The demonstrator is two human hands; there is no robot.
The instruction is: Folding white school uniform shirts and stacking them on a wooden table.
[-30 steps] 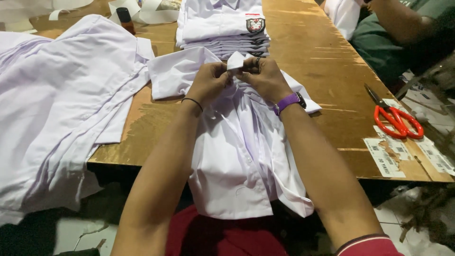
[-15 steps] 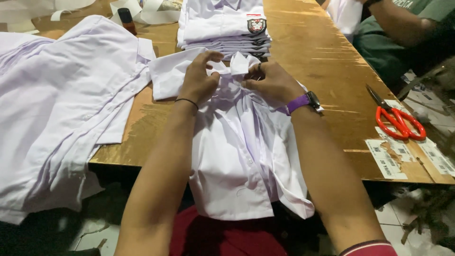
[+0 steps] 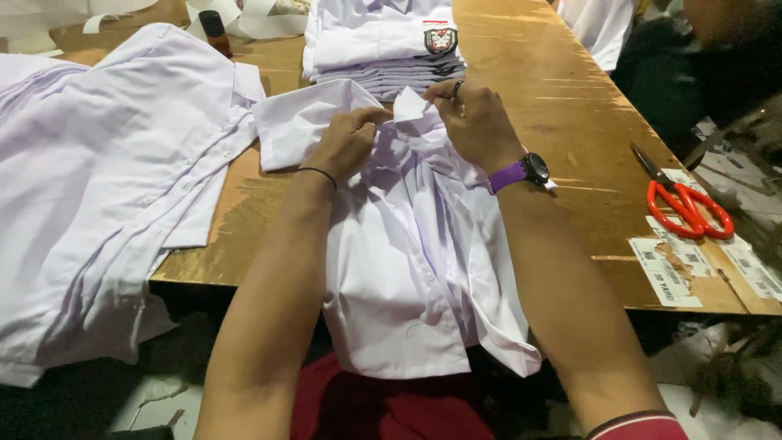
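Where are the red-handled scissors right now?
The scissors lie on the wooden table at the head view's right edge, beside the paper labels, beyond the right hand.

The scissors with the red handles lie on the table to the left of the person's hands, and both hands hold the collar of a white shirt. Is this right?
Not quite. In the head view the scissors lie on the table to the right of the hands, not the left. The rest holds: the left hand and the right hand both grip the collar of the white shirt.
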